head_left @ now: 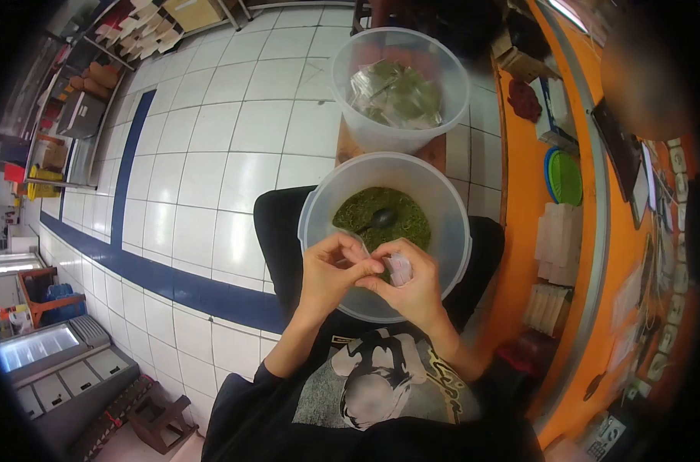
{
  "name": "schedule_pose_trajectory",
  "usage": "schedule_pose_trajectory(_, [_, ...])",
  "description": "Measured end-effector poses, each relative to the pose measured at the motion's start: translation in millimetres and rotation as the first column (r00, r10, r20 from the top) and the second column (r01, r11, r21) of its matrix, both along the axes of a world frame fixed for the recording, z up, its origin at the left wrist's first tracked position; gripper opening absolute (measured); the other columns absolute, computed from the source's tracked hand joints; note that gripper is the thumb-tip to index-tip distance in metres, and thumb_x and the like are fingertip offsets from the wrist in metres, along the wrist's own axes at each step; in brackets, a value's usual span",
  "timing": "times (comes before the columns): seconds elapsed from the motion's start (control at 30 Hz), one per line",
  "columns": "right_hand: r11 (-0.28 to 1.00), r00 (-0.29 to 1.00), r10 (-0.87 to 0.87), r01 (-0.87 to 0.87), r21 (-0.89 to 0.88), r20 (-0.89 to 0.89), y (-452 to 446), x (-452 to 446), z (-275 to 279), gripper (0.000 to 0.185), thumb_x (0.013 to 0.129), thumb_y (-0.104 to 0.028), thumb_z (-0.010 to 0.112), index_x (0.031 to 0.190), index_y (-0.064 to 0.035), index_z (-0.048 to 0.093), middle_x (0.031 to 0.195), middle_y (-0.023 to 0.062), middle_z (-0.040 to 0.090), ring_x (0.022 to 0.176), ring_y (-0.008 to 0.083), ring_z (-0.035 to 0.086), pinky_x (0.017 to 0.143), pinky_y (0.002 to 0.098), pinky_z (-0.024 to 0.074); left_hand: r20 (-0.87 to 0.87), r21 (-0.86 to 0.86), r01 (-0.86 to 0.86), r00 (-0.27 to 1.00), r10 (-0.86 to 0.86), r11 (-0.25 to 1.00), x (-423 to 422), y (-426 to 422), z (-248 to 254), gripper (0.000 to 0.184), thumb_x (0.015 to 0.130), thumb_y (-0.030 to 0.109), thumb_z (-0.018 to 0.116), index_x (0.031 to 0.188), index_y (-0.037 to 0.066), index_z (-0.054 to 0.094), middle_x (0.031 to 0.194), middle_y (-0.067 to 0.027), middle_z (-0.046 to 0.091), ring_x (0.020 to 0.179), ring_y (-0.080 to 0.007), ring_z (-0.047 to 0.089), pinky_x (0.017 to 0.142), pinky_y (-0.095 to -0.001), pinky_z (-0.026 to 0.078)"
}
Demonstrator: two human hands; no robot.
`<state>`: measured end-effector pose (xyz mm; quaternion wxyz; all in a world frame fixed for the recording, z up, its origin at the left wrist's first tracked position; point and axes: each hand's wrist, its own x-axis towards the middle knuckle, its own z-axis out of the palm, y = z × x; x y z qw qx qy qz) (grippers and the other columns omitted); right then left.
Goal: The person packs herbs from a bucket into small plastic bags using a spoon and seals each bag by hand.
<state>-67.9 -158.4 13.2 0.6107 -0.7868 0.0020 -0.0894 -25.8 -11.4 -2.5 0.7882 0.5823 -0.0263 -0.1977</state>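
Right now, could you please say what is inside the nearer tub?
The nearer tub holds green material and a dark spoon; the left hand and right hand hide part of the material.

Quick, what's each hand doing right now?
Left hand: closed, pinching a small clear plastic packet.
Right hand: closed, holding the same packet.

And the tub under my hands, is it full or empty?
Neither, it's partly full: green mix covers the bottom of the tub, with bare translucent wall above it up to the rim. I can't tell how deep.
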Motion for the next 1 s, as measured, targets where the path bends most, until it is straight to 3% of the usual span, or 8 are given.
schedule_pose_trajectory(0.33, [0.997, 0.998, 0.045, -0.047, -0.057, -0.051, -12, -6, -10, 0.017, 0.073, -0.001, 0.072, 0.089, -0.0013, 0.064, 0.083, 0.0108, 0.067, 0.072, 0.0237, 0.067, 0.064, 0.0311, 0.0504, 0.015, 0.051, 0.071, 0.997, -0.072, 0.996, -1, -2, -7, 0.016, 0.078, -0.002, 0.076, 0.084, -0.002, 0.061, 0.080, -0.0045, 0.065, 0.075, -0.0103, 0.063, 0.070, -0.0235, 0.051])
schedule_pose_trajectory(0.5, [0.904, 0.947, -0.267, 0.310, -0.295, 0.176, -11, -2, -25, 0.016, 0.075, 0.001, 0.069, 0.089, -0.0026, 0.062, 0.082, 0.0129, 0.065, 0.075, 0.0295, 0.066, 0.065, 0.0364, 0.0516, 0.051, 0.165, 0.061, 0.996, -0.070, 0.984, -8, -7, -13, 0.012, 0.084, 0.000, 0.070, 0.089, -0.002, 0.060, 0.083, -0.0036, 0.064, 0.080, -0.0095, 0.061, 0.073, -0.0237, 0.050])
schedule_pose_trajectory(0.57, [0.917, 0.957, -0.227, 0.273, -0.292, 0.183, -11, 2, -25, 0.017, 0.074, 0.003, 0.068, 0.089, -0.0025, 0.061, 0.086, 0.0134, 0.064, 0.075, 0.0299, 0.066, 0.064, 0.0370, 0.0516, 0.067, 0.196, 0.067, 0.994, -0.082, 0.978, -8, -8, -15, 0.011, 0.086, 0.000, 0.068, 0.091, -0.002, 0.058, 0.083, -0.0026, 0.062, 0.080, -0.0093, 0.060, 0.074, -0.0236, 0.050])
schedule_pose_trajectory(0.67, [0.928, 0.968, -0.134, 0.197, -0.315, 0.210, -7, 2, -28, 0.021, 0.071, 0.007, 0.067, 0.089, -0.0020, 0.060, 0.096, 0.0136, 0.061, 0.076, 0.0299, 0.065, 0.064, 0.0374, 0.0516, 0.130, 0.310, 0.050, 0.987, -0.095, 0.949, -5, -10, -19, 0.015, 0.085, -0.004, 0.066, 0.093, -0.001, 0.054, 0.077, -0.0011, 0.059, 0.076, -0.0083, 0.058, 0.070, -0.0230, 0.050])
schedule_pose_trajectory(0.77, [0.927, 0.976, -0.077, 0.146, -0.347, 0.205, -7, 0, -33, 0.026, 0.066, 0.011, 0.067, 0.089, -0.0013, 0.060, 0.105, 0.0121, 0.057, 0.078, 0.0280, 0.065, 0.064, 0.0365, 0.0527, 0.293, 0.520, -0.106, 0.954, -0.061, 0.847, 1, -6, -10, 0.022, 0.078, 0.000, 0.066, 0.095, 0.001, 0.052, 0.068, -0.0038, 0.054, 0.059, -0.0073, 0.053, 0.053, -0.0221, 0.043])
schedule_pose_trajectory(0.87, [0.844, 0.965, 0.094, 0.052, -0.534, 0.243, -3, 1, -24, 0.019, 0.069, 0.011, 0.064, 0.083, -0.0011, 0.063, 0.099, 0.0130, 0.057, 0.079, 0.0289, 0.065, 0.065, 0.0357, 0.0541, 0.264, 0.551, -0.105, 0.963, -0.053, 0.828, 4, -4, 2, 0.027, 0.074, -0.007, 0.062, 0.098, 0.002, 0.051, 0.085, -0.0052, 0.055, 0.075, -0.0064, 0.055, 0.058, -0.0220, 0.050])
schedule_pose_trajectory(0.97, [0.893, 0.988, 0.144, -0.105, -0.438, 0.056, -11, 7, -27, 0.018, 0.070, 0.006, 0.066, 0.087, -0.0001, 0.066, 0.098, 0.0154, 0.059, 0.082, 0.0319, 0.064, 0.067, 0.0361, 0.0530, 0.293, 0.534, -0.001, 0.938, -0.184, 0.845, 8, 2, 10, 0.043, 0.071, -0.002, 0.071, 0.110, 0.002, 0.053, 0.103, -0.0085, 0.057, 0.088, -0.0138, 0.059, 0.074, -0.0294, 0.052])
schedule_pose_trajectory(1.0, [0.892, 0.988, 0.144, -0.106, -0.438, 0.055, -16, 10, -26, 0.018, 0.070, 0.006, 0.066, 0.087, -0.0001, 0.066, 0.098, 0.0154, 0.059, 0.082, 0.0319, 0.064, 0.067, 0.0361, 0.0530, 0.504, 0.592, -0.075, 0.812, -0.295, 0.803, 13, 2, 17, 0.053, 0.068, 0.003, 0.076, 0.116, 0.004, 0.053, 0.111, -0.0086, 0.057, 0.096, -0.0190, 0.058, 0.085, -0.0344, 0.048])
